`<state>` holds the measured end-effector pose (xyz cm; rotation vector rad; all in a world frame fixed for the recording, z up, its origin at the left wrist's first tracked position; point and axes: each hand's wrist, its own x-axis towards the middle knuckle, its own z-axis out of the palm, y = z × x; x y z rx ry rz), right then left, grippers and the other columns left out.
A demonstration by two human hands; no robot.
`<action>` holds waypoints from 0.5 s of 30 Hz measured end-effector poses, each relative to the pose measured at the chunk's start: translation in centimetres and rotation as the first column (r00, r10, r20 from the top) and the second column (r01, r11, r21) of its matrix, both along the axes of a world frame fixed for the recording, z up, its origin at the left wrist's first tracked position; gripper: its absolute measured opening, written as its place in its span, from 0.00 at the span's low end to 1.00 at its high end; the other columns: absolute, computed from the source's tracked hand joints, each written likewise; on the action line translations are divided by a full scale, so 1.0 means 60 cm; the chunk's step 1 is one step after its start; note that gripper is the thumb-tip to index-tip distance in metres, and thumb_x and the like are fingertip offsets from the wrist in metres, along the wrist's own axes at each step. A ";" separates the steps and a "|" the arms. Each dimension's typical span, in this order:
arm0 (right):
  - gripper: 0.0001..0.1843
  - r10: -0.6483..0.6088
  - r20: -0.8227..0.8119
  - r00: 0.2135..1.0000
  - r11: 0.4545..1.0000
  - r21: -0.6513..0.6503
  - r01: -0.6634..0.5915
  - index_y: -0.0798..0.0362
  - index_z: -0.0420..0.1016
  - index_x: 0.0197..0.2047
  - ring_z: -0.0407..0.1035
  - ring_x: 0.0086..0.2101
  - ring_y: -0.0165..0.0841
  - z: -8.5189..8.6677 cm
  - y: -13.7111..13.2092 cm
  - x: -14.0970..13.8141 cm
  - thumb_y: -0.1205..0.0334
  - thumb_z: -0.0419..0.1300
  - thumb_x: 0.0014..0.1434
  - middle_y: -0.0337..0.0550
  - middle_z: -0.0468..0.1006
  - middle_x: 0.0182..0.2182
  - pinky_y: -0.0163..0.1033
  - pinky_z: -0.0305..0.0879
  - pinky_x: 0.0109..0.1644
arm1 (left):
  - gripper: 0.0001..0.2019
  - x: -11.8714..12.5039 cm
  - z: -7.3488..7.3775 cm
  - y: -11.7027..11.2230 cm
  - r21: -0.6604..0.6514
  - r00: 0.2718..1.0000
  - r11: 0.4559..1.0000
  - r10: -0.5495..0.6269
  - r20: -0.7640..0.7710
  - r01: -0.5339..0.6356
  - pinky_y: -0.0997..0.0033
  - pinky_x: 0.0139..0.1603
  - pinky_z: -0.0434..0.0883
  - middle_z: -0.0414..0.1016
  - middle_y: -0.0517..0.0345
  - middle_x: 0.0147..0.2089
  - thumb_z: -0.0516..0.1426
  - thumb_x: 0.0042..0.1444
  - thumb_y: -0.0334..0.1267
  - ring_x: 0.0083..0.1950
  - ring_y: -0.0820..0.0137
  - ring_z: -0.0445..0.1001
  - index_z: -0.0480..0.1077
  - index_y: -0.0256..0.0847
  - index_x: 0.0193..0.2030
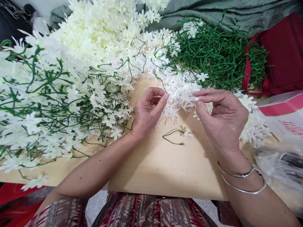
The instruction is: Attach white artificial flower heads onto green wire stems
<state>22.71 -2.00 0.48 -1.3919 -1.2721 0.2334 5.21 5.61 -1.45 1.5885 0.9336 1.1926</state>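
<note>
My left hand (148, 110) is curled over a tan board (165, 167), thumb pressed to fingertips in a pinch at the edge of a heap of small white plastic flower centres (180, 91). What the pinch holds is too small to make out. My right hand (221, 116), with two silver bangles on its wrist, pinches thumb and forefinger together on the same white heap, a little to the right. A single bent green stem with a white flower (176, 136) lies on the board between and just below both hands.
A big mound of finished white flowers on green stems (59, 94) fills the left. Loose cream petals (101, 28) pile at the back. Bare green stems (217, 53) lie back right beside a red bag (281, 53). A plastic bag (281, 164) sits at right.
</note>
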 end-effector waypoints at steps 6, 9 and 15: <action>0.04 0.111 -0.093 0.989 0.990 -0.079 -0.118 0.45 0.79 0.39 0.81 0.42 0.39 -0.009 -0.006 -0.013 0.65 0.67 0.62 0.40 0.85 0.38 0.53 0.77 0.52 | 0.15 0.003 -0.006 0.001 -0.123 0.988 0.985 -0.107 0.113 0.121 0.75 0.38 0.80 0.80 0.60 0.40 0.66 0.65 0.51 0.36 0.75 0.82 0.72 0.43 0.43; 0.03 0.156 -0.159 0.975 0.979 -0.105 -0.174 0.45 0.79 0.38 0.82 0.47 0.40 -0.009 -0.006 -0.015 0.63 0.66 0.65 0.42 0.87 0.44 0.54 0.76 0.55 | 0.13 0.005 -0.009 0.000 -0.083 0.980 0.984 -0.143 0.139 0.156 0.71 0.46 0.82 0.82 0.57 0.42 0.67 0.65 0.49 0.41 0.72 0.84 0.73 0.43 0.43; 0.04 0.097 -0.097 0.990 0.960 -0.255 -0.119 0.47 0.81 0.35 0.78 0.33 0.35 -0.007 -0.008 -0.021 0.60 0.69 0.63 0.38 0.84 0.32 0.44 0.74 0.41 | 0.10 0.011 -0.011 -0.010 -0.063 0.988 0.992 -0.103 0.117 0.111 0.71 0.46 0.82 0.83 0.58 0.42 0.69 0.63 0.46 0.41 0.72 0.83 0.79 0.44 0.44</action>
